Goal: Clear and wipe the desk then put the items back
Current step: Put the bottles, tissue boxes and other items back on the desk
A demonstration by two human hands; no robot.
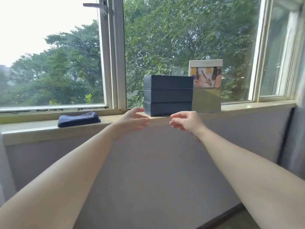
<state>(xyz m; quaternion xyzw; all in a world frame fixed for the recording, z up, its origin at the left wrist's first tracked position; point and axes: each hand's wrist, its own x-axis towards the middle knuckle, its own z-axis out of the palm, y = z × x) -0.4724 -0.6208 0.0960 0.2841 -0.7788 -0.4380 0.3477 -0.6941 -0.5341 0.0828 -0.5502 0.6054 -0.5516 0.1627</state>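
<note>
Both hands empty, fingers spread — left hand [132, 120] and right hand [186, 120] reaching for stacked dark boxes [168, 95] on windowsill [29, 128], folded blue cloth [78, 119] nearby — desk unseen, progress probably mid-task.

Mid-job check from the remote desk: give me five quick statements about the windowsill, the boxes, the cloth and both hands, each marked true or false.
1. Three dark blue rectangular boxes sit stacked on the pale stone windowsill. True.
2. The left hand grips the folded dark blue cloth. False: the hand is open and empty; the cloth lies apart, further left on the sill.
3. The white-topped olive-green picture box stands right of the stack. True.
4. The right hand holds a box. False: it is empty, in front of the stack.
5. The cloth lies on top of the stack. False: it rests on the sill.
</note>
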